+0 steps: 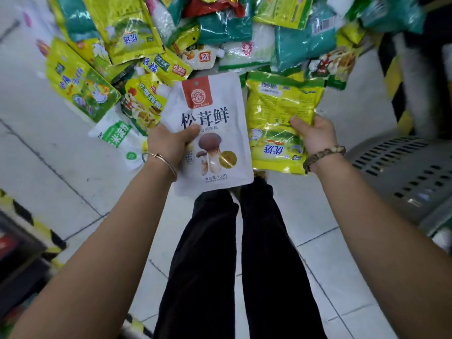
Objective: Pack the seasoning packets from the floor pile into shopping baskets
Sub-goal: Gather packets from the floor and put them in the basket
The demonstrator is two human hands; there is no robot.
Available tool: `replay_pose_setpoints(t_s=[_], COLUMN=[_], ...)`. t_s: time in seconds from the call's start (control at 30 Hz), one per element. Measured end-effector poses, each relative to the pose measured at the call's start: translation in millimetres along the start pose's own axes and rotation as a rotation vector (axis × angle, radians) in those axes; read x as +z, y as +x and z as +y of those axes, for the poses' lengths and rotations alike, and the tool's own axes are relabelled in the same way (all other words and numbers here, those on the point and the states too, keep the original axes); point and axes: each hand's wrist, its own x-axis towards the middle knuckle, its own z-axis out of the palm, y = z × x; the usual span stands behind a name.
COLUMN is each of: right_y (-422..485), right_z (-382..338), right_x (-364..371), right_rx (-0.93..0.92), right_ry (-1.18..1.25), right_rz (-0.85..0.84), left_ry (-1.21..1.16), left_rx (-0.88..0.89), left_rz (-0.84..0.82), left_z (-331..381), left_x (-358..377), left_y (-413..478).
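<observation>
At the far left lies the pale tiled floor (36, 106), and across its upper part spreads the heap of yellow, green, teal and white plastic seasoning packets (127, 28), many overlapping. A small white packet with a green label (115, 133) lies at the heap's near left edge, just beside the left wrist. The left hand (168, 145), with a thin metal bangle (161, 159) at the wrist, grips a white flat pouch printed with brown mushrooms and a red top tab (208, 113). Its thumb is pressed on the front and its fingers are curled behind, out of sight. The pouch is held upright above the floor, over the person's black trousers (269, 253). Just right of it, a shiny yellow-green foil packet (276, 113) is clamped in the right hand (315, 135), thumb on the face and fingers behind, with a beaded bracelet (322, 154) on that wrist. Near the right forearm stands a grey perforated plastic shopping basket (403, 172); its inside cannot be seen.
</observation>
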Motion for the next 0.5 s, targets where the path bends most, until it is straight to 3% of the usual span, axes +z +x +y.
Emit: replay_pose_setpoints(t_s=[0.4, 0.5], right_y=[-110.4, -129.2], right_z=[4.0, 15.7], right_x=[-116.5, -144.9], right_rx=[0.001, 0.001], right_ry=[0.417, 0.403], right_rz=[0.211, 0.27], left_ry=[0.299, 0.354], left_rx=[0.2, 0.247], left_rz=[-0.23, -0.265], left_z=[63.4, 70.0], left_x=[36.1, 57.8], left_y=[-93.3, -117.2])
